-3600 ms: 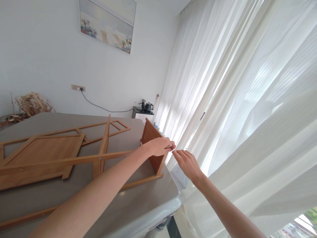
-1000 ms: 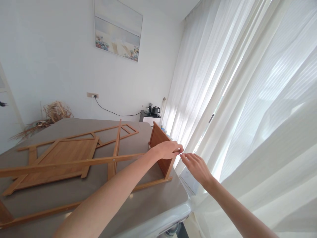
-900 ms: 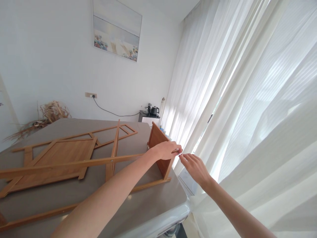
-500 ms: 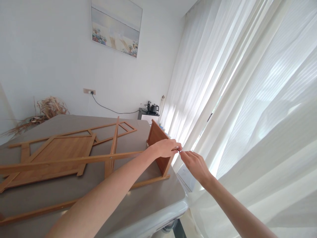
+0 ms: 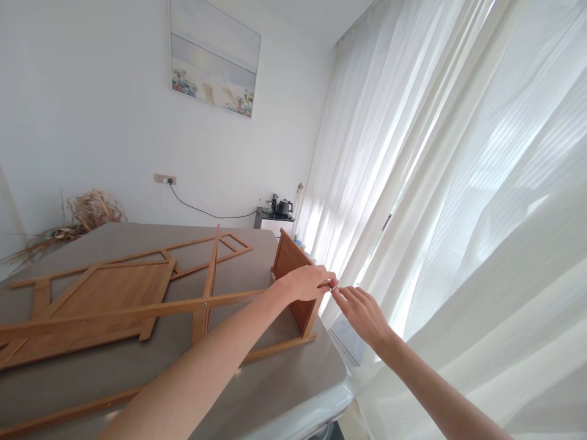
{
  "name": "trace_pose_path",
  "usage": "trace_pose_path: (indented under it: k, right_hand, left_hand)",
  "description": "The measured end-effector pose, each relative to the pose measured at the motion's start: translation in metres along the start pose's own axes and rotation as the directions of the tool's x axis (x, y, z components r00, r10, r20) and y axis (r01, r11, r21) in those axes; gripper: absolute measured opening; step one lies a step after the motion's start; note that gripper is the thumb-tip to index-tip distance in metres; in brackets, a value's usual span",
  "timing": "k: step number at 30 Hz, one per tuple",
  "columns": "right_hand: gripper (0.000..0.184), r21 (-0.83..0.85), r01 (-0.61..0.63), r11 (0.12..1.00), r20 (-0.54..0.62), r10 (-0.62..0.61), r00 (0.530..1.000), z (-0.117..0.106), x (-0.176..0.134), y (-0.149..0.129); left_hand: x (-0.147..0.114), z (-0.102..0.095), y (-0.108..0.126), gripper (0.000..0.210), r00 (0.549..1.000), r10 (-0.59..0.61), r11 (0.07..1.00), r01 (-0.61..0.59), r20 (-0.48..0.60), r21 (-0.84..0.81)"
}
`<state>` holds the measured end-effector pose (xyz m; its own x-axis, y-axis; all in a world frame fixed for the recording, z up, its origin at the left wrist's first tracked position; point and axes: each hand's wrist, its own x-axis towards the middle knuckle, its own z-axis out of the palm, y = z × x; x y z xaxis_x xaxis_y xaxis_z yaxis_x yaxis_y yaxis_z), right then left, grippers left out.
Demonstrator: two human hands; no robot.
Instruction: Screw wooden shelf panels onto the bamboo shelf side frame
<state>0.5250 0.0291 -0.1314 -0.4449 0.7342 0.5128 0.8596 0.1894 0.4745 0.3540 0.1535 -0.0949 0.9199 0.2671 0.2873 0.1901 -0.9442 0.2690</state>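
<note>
A partly assembled wooden frame (image 5: pixel 128 311) stands on the grey-brown table, with an upright panel (image 5: pixel 291 253) at its right end. My left hand (image 5: pixel 309 283) reaches across to the upper corner of that panel, its fingers closed around the end of the rail. Close against those fingertips, my right hand (image 5: pixel 362 310) is closed in a pinch. A small, thin metallic piece shows between the two hands; its kind is too small to make out. My left forearm hides part of the long rail and the lower frame.
A flat slatted wooden panel (image 5: pixel 114 293) and a slim ladder-like frame (image 5: pixel 233 242) lie on the table (image 5: pixel 257 241). Dried stalks (image 5: pixel 94 211) lie at the far left. A black kettle (image 5: pixel 284 208) stands on a small cabinet beyond. White curtains (image 5: pixel 440 183) hang along the right.
The camera view has tilted slightly upward, so the scene sits a little lower. Both hands stay together at the panel's corner, with only slight finger movement.
</note>
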Motion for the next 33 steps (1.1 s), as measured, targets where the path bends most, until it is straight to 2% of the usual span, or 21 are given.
trace_pose_path:
  k: [2,3,5,7,8,9,17,24,28,31,33]
  right_hand:
    - [0.023,0.212,-0.182,0.960,0.054,0.174,0.983,-0.002,0.002,-0.005]
    - [0.020,0.344,-0.292,0.892,0.098,0.275,0.956,-0.003,0.003,-0.008]
    - [0.023,0.571,-0.470,0.673,0.204,0.439,0.875,-0.004,0.004,-0.016]
    - [0.026,0.690,-0.537,0.485,0.271,0.515,0.813,-0.004,0.004,-0.022]
    - [0.027,0.711,-0.545,0.444,0.278,0.535,0.798,-0.003,0.003,-0.025]
    - [0.028,0.713,-0.546,0.439,0.271,0.546,0.793,-0.002,0.002,-0.027]
    - [0.028,0.492,-0.487,0.722,0.140,0.486,0.863,0.004,-0.006,-0.024]
    - [0.024,0.152,-0.278,0.949,0.012,0.279,0.960,0.006,-0.006,-0.016]
    - [0.025,0.003,-0.107,0.994,-0.018,0.107,0.994,0.001,-0.006,-0.013]
    - [0.030,-0.026,-0.072,0.997,-0.010,0.072,0.997,-0.002,-0.004,-0.012]
    - [0.030,0.015,-0.094,0.995,0.005,0.094,0.996,-0.003,-0.003,-0.012]
  left_hand:
    - [0.000,0.000,0.000,0.021,1.000,0.003,1.000,-0.003,0.003,0.002]
    - [0.000,0.000,0.000,0.021,1.000,0.004,1.000,-0.004,0.005,0.004]
    - [0.000,-0.001,0.000,0.020,1.000,0.002,1.000,-0.002,0.010,0.005]
    - [0.000,-0.002,0.001,0.020,1.000,0.001,1.000,-0.001,0.018,0.002]
    - [0.000,-0.002,0.001,0.020,1.000,0.002,1.000,-0.002,0.018,0.000]
    - [-0.001,-0.002,0.001,0.020,1.000,0.003,1.000,-0.003,0.017,-0.004]
    - [-0.002,-0.004,0.002,0.019,1.000,0.013,1.000,-0.013,0.026,-0.011]
    - [-0.003,-0.005,0.004,0.021,0.999,0.019,1.000,-0.019,0.025,0.003]
    - [-0.002,-0.004,0.003,0.020,1.000,0.026,1.000,-0.026,0.015,-0.003]
    - [-0.002,-0.004,0.002,0.021,0.999,0.029,1.000,-0.029,0.022,-0.002]
    - [-0.002,-0.003,0.001,0.022,0.999,0.032,0.999,-0.032,0.024,0.005]
